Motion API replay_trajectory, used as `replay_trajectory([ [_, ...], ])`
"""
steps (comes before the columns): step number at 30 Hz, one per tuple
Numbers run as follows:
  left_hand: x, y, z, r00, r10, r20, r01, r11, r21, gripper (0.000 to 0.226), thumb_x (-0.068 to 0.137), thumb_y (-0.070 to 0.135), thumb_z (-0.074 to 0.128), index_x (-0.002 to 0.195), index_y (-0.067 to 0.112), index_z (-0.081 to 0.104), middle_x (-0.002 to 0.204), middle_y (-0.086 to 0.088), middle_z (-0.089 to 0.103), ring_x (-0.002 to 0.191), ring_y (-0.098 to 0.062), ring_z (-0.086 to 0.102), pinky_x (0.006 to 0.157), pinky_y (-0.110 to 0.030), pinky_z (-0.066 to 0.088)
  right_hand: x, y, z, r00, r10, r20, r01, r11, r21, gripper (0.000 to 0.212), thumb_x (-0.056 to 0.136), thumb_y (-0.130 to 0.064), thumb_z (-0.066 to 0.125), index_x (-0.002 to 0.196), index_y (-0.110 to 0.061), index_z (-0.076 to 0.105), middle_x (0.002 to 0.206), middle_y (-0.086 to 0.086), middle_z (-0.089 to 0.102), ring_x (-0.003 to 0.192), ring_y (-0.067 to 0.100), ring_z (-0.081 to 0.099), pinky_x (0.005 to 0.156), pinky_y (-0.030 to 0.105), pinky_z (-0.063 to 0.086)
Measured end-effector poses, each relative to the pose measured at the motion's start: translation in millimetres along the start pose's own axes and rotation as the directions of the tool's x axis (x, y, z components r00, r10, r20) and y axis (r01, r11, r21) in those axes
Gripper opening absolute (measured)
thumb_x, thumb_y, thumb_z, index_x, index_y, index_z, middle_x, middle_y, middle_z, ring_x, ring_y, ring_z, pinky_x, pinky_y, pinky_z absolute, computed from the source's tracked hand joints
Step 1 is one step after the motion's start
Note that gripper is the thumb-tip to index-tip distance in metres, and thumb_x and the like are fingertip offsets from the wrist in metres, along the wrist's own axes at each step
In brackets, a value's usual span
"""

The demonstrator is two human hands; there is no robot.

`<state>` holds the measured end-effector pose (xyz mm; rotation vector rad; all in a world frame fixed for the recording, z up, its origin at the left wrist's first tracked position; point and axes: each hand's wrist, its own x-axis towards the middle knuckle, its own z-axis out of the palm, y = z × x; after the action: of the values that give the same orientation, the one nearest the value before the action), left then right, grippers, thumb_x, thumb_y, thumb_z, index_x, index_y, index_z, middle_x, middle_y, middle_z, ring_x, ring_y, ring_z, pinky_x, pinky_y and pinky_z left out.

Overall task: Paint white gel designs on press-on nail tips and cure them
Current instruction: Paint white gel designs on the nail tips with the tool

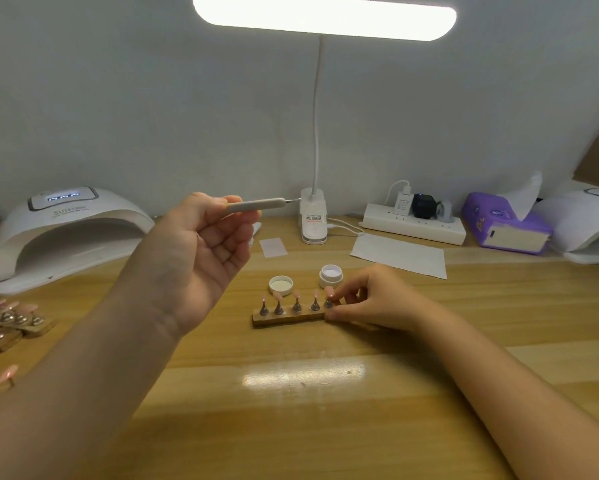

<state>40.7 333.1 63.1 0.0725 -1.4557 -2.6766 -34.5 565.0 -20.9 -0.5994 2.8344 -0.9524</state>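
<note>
Left hand (201,244) pinches slim white gel brush (253,205), raised. Right hand (364,299) pinches wooden strip holder (287,318) w/ pink nail tips, mid-table; light, tippy — grip base ends.

Second curing lamp (589,226) and left-side nail stands (4,327) cut off by frame edges.
</note>
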Motion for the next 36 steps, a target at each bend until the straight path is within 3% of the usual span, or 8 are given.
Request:
replay_trajectory([
  [4,2.4,-3.7,-1.2,1.000,0.003,-0.002,-0.003,1.000,0.003,0.017,0.091,0.015,0.053,0.086,0.010,0.069,0.078,-0.007,0.072,0.059,-0.009,0.066,0.054,-0.018,0.052,1.4,0.3,5.9,0.997,-0.054,-0.063,0.046,0.991,-0.125,0.036,0.077,-0.054,0.070,0.108,-0.035,0.071,0.076,-0.012,0.063,0.068,0.008,0.053,0.059,0.023,0.040],
  [9,4.5,-5.7,-2.6,1.000,0.025,0.003,-0.025,1.000,0.011,0.022,0.092,0.017,0.055,0.084,0.009,0.073,0.079,-0.008,0.073,0.059,-0.010,0.065,0.054,-0.019,0.052,0.7,2.5,10.2,0.987,-0.068,-0.145,0.065,0.998,-0.027,0.029,0.078,-0.056,0.064,0.098,-0.038,0.074,0.074,-0.013,0.067,0.064,0.003,0.051,0.057,0.022,0.038],
  [14,5.4,-8.0,-3.6,0.999,0.043,0.002,-0.043,0.999,0.010,0.023,0.094,0.022,0.055,0.094,0.008,0.073,0.076,-0.006,0.071,0.060,-0.010,0.065,0.055,-0.019,0.052,-0.7,-2.4,15.5,0.977,-0.130,-0.172,0.116,0.989,-0.087,0.023,0.087,-0.046,0.063,0.098,-0.031,0.076,0.077,-0.010,0.068,0.066,0.007,0.053,0.062,0.029,0.043],
  [21,4.7,-13.0,-5.8,0.993,0.114,0.027,-0.116,0.990,0.078,0.022,0.095,0.021,0.054,0.095,0.010,0.073,0.081,-0.006,0.072,0.066,-0.011,0.067,0.058,-0.021,0.053,-6.9,-11.4,13.1,0.937,-0.313,-0.157,0.244,0.904,-0.350,0.036,0.093,-0.042,0.050,0.094,-0.018,0.077,0.079,-0.002,0.068,0.069,0.011,0.055,0.064,0.038,0.049],
  [24,4.0,-12.2,-5.9,0.979,0.193,0.066,-0.200,0.973,0.117,0.017,0.093,0.018,0.059,0.091,0.014,0.075,0.080,-0.005,0.072,0.069,-0.011,0.068,0.060,-0.021,0.054,-7.9,-14.5,10.7,0.886,-0.340,-0.316,0.277,0.934,-0.226,0.018,0.091,-0.027,0.062,0.094,-0.017,0.076,0.080,-0.004,0.069,0.069,0.010,0.059,0.065,0.034,0.052],
  [29,-1.5,-7.2,-3.9,0.916,0.376,0.143,-0.399,0.893,0.207,0.005,0.082,0.024,0.070,0.083,0.026,0.074,0.075,0.003,0.069,0.070,-0.008,0.066,0.063,-0.018,0.051,-9.9,-40.3,1.2,0.742,-0.329,-0.584,0.390,0.921,-0.024,0.010,0.090,-0.013,0.065,0.083,-0.011,0.073,0.070,-0.001,0.067,0.062,0.011,0.060,0.058,0.027,0.051],
  [32,-9.5,-6.6,3.6,0.845,0.509,0.161,-0.534,0.796,0.287,0.006,0.081,0.032,0.067,0.075,0.032,0.070,0.068,0.008,0.066,0.067,-0.007,0.063,0.063,-0.019,0.049,-16.4,-62.7,-3.6,0.727,-0.301,-0.617,0.478,0.867,0.140,0.007,0.090,-0.013,0.066,0.086,-0.018,0.070,0.072,0.002,0.070,0.065,0.016,0.066,0.063,0.033,0.056],
  [36,-22.9,-7.8,10.6,0.726,0.633,0.270,-0.679,0.597,0.427,0.013,0.088,0.035,0.053,0.084,0.027,0.063,0.069,0.007,0.067,0.067,-0.009,0.064,0.063,-0.018,0.049,-23.3,-83.6,-6.6,0.696,-0.326,-0.640,0.522,0.842,0.139,0.005,0.090,-0.016,0.066,0.090,-0.018,0.070,0.076,-0.001,0.070,0.070,0.013,0.068,0.067,0.028,0.058],
])
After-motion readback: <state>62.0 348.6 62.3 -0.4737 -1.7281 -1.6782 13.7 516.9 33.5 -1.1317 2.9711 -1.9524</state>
